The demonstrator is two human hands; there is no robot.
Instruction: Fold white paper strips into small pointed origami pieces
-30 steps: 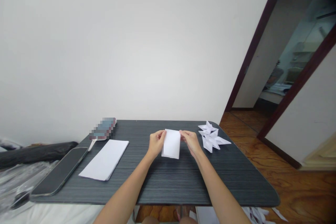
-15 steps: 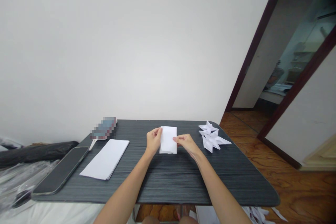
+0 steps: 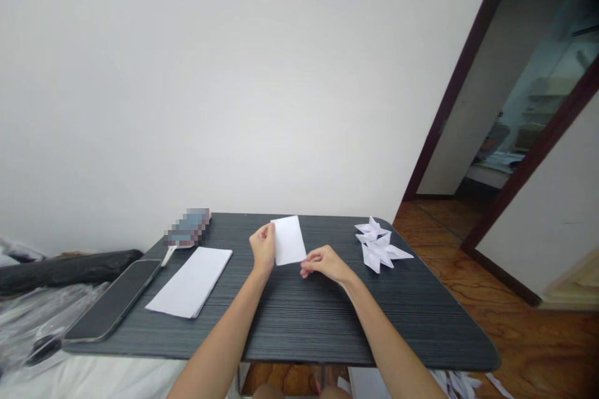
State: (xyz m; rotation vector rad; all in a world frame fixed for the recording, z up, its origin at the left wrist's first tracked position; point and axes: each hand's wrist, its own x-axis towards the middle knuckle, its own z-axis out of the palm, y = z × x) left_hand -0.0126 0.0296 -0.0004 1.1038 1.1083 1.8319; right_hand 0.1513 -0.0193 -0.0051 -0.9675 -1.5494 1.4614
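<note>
Paper piece (image 3: 288, 241) was held with its rear face hidden.
Left hand (image 3: 264, 248) pinched the left edge, fingers partly concealed; right hand (image 3: 326, 264) pinched the lower right corner, the piece lying between them. Stacked sheets (image 3: 191, 283) lay left of the hands, folded paper shapes (image 3: 380, 251) right. A pixelated object (image 3: 189, 227), farther left, could not be identified.

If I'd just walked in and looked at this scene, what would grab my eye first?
Probably the small white paper over the middle of the dark table, its left edge held in the left hand, with the right hand at its lower right corner. Next, the spiky folded paper shapes on the table's right side. On the left lie a stack of white paper and a big dark phone.
</note>
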